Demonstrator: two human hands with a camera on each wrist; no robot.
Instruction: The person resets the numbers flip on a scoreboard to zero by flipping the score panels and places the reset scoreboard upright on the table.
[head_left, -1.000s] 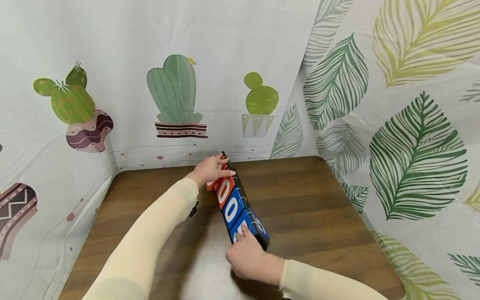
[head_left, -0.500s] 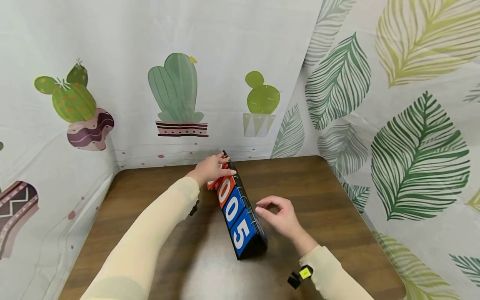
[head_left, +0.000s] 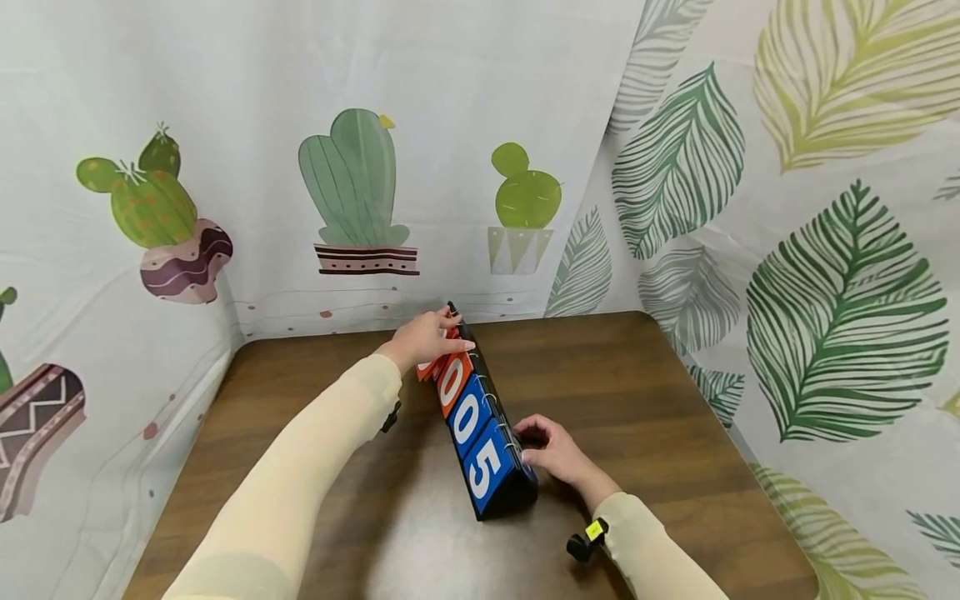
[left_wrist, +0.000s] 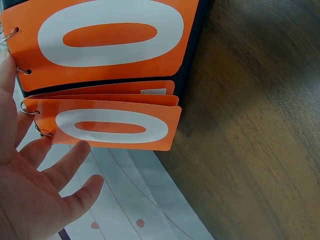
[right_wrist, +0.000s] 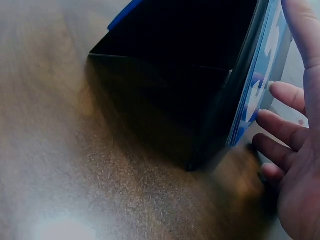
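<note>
A black tent-shaped flip scoreboard (head_left: 517,496) stands lengthwise on the table. Its visible face bears orange zero cards (head_left: 453,382), a blue zero card (head_left: 467,418) and a blue five card (head_left: 484,468), hung on metal rings. At the far end my left hand (head_left: 422,338) holds the top edge, thumb and fingers over it. In the left wrist view, several orange cards (left_wrist: 111,125) fan outward beside its loose lower fingers. My right hand (head_left: 558,454) is at the back of the near end, fingers loosely bent beside the blue cards (right_wrist: 257,95) there; whether they touch is unclear.
The scoreboard stands on a brown wood-grain table (head_left: 622,375) with rounded corners. White curtains (head_left: 247,83) printed with cacti and leaves rise behind and to the right of it. Black wrist devices (head_left: 581,546) sit at both cuffs.
My right hand left the near blue card on the front, where a five now shows, rose away to the right, then came down toward the back. My left hand stays put.
</note>
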